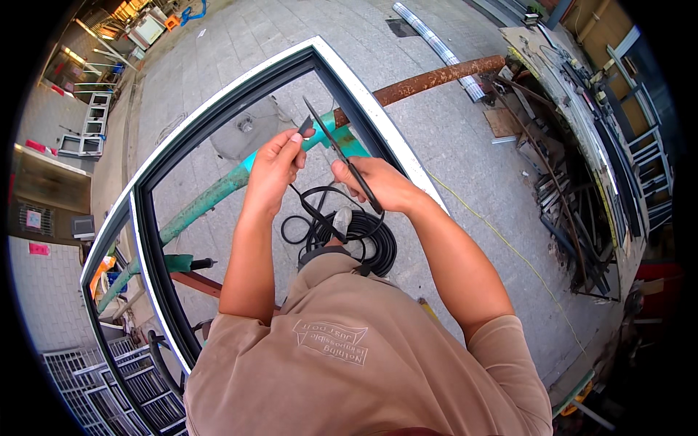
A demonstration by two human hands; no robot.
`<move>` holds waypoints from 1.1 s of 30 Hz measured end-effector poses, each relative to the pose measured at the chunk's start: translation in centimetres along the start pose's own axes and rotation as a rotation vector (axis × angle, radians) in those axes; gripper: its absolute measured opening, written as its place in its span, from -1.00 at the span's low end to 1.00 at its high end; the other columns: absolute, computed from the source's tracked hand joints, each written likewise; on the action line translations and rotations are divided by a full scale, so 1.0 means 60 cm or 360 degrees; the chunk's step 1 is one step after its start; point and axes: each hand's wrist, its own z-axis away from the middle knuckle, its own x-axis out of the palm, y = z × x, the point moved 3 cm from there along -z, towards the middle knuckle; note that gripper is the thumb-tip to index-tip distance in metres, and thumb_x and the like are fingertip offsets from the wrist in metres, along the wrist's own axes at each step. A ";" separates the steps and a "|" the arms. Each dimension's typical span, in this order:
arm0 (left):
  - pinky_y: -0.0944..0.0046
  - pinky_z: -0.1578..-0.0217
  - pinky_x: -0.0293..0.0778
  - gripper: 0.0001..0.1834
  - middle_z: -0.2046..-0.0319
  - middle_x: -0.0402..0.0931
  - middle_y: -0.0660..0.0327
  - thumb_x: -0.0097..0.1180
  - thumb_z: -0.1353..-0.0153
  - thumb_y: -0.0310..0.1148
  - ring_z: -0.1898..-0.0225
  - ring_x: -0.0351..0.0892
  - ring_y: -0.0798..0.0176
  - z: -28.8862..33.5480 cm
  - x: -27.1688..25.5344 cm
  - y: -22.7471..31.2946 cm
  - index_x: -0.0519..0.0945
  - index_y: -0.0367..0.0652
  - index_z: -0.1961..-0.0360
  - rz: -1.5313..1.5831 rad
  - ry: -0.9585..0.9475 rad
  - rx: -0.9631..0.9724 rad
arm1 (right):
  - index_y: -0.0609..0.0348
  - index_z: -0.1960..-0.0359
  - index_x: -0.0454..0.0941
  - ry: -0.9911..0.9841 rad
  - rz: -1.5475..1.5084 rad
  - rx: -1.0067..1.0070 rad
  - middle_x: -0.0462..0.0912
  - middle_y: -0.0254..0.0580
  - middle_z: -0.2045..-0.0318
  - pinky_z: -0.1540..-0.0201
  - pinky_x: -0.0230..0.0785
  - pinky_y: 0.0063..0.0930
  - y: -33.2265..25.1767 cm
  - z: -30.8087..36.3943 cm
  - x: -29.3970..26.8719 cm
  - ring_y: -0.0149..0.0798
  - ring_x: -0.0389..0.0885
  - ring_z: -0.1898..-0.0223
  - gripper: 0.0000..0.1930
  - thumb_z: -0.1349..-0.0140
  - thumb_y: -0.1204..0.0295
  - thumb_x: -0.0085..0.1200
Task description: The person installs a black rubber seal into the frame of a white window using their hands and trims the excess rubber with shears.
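My left hand [275, 168] pinches the end of a black rubber strip [306, 125]. My right hand [382, 182] is closed round the black handle of a pair of scissors [361, 185]. The blades point up and away from me, close to the strip's end; I cannot tell whether they touch it. From below my left hand the strip loops down to a coil of black rubber strip [382, 243] on the ground by my foot. Both hands are over the opening of a white-edged window frame [396, 138] with black inner edges.
Under the frame run a green pipe [207, 200] and a rusty pipe [440, 73]. A littered workbench [542, 65] stands on the right, with scrap metal [560, 200] beneath. A wrapped roll [436, 47] lies ahead. Metal grilles [120, 389] are at the lower left; a thin yellow cord [502, 236] crosses the ground.
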 end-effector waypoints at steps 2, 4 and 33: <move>0.48 0.54 0.04 -0.58 0.48 0.43 0.43 0.01 -0.70 -0.12 0.57 0.16 0.59 -0.003 -0.001 -0.004 0.69 -0.24 -0.21 0.0073 0.0000 -0.0010 | 0.34 0.30 0.66 -0.0004 0.0051 -0.0007 0.68 0.04 0.44 0.15 0.51 -0.07 -0.002 0.000 -0.003 0.05 0.73 0.25 -0.01 -0.46 -0.57 -0.18; 0.45 0.50 0.10 -0.52 0.45 0.45 0.38 -0.04 -0.72 -0.09 0.52 0.21 0.54 -0.004 0.001 -0.006 0.64 -0.32 -0.25 0.0229 -0.0005 -0.0038 | 0.35 0.26 0.69 -0.0005 0.0033 0.0020 0.69 0.07 0.42 0.11 0.51 -0.05 -0.006 0.004 -0.006 0.08 0.74 0.22 -0.01 -0.46 -0.56 -0.17; 0.38 0.28 0.50 -0.80 0.27 0.66 0.34 0.34 -0.53 -0.33 0.31 0.54 0.45 -0.012 0.067 -0.021 0.72 -0.22 -0.01 0.0542 0.0398 0.0256 | 0.14 0.38 0.50 0.0081 -0.0042 -0.0072 0.49 -0.34 0.51 0.34 0.37 -0.38 0.009 -0.010 0.003 -0.36 0.50 0.43 -0.16 -0.44 -0.54 -0.06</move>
